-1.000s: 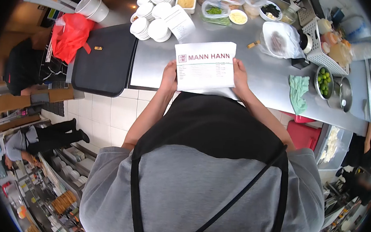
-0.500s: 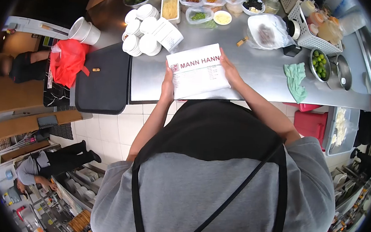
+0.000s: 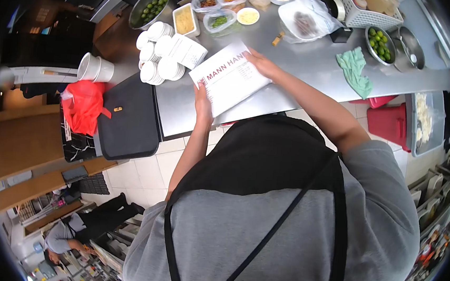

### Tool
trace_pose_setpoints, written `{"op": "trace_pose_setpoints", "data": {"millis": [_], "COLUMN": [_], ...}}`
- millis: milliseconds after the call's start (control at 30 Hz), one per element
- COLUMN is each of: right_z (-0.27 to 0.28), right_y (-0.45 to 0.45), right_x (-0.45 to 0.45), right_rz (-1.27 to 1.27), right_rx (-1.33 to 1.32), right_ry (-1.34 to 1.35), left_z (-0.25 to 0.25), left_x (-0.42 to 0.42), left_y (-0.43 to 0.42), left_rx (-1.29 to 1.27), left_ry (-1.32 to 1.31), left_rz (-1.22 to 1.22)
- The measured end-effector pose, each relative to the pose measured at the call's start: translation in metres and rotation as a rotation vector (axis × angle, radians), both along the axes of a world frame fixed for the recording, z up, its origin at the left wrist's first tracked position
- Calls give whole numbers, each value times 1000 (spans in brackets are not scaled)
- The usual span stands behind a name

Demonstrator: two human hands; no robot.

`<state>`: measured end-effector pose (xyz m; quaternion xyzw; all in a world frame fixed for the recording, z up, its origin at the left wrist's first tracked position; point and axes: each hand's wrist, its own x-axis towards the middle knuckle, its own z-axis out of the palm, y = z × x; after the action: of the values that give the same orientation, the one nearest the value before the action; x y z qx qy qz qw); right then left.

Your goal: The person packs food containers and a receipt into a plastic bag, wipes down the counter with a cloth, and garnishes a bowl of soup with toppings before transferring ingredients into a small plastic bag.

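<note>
Between my two hands is a flat white packet (image 3: 230,85) with red "MANN HANN" lettering and small print, tilted above the front of the steel counter (image 3: 305,62). My left hand (image 3: 203,106) grips its left edge, thumb on the face. Gripping the upper right edge is my right hand (image 3: 263,64), its thumb also towards the front. The fingers behind the packet are hidden. Just beyond its upper left side stand stacks of white lids or small dishes (image 3: 170,68), with a white printed box or sheet (image 3: 188,51) leaning on them.
A black tray (image 3: 130,120) and red plastic bag (image 3: 84,107) lie left. Limes in a steel bowl (image 3: 149,9) and food tubs (image 3: 218,21) stand behind. Rightward are a bagged dish (image 3: 305,22), green cloth (image 3: 354,71) and another lime bowl (image 3: 380,45). Another person (image 3: 67,234) stands lower left.
The packet has turned anticlockwise, its right side tilting up, with both hands still on it. My view has rotated, so the counter appears slanted and its items shifted.
</note>
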<state>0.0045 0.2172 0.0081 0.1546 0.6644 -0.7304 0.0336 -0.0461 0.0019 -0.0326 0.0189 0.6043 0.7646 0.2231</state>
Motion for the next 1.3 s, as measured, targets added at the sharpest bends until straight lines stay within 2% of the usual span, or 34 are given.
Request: {"op": "trace_pose_setpoints", "data": {"millis": [133,200,233,300,333,367,400,433,500,533,567,600,667,700,767,900,1100,1200,1300], "right_z": [-22,-27,-31,-44,-53,-63,-72,-76,-80,-78,-75,-73,-70,-70,-69,-72,-73,-65,-67], "right_y": [12,22,30,47,50,49,44,34,9,-1,-9,-15,-18,-18,-19,-17,-13,-6,-7], "right_x": [1,12,23,53,66,80,90,95,96,95,93,90,91,92,93,91,91,94,91], "right_rz": [-20,-137,-153,-201,-217,-152,-87,-101,-305,-383,-397,-441,-493,-503,-463,-458,-415,-318,-444], "right_rx": [36,-315,-317,-154,-159,-5,148,142,249,353,347,333,290,287,291,268,294,376,342], "right_ry": [-14,49,53,40,42,88,131,132,191,270,271,247,200,202,175,172,242,159,323], "left_z": [-4,-6,-3,3,20,34,46,57,68,69,68,67,63,61,57,54,56,56,52], "left_x": [-4,-11,-12,-8,-1,2,5,8,13,13,13,13,13,10,0,-9,-9,-7,-13], "left_y": [-3,-15,-19,-27,-21,-12,-4,7,40,54,66,78,97,104,113,120,123,124,119], "left_rx": [-107,-125,-126,-508,-600,-602,-715,-818,-726,-681,-633,-631,-643,-640,-741,-708,-729,-749,-604], "left_ry": [1,90,93,449,640,647,908,1171,1241,1300,1354,1362,1446,1452,1394,1277,1292,1260,1158], "left_rz": [13,-23,-39,104,98,81,-52,-189,-255,-412,-569,-583,-802,-811,-1055,-1160,-1183,-1182,-1108]}}
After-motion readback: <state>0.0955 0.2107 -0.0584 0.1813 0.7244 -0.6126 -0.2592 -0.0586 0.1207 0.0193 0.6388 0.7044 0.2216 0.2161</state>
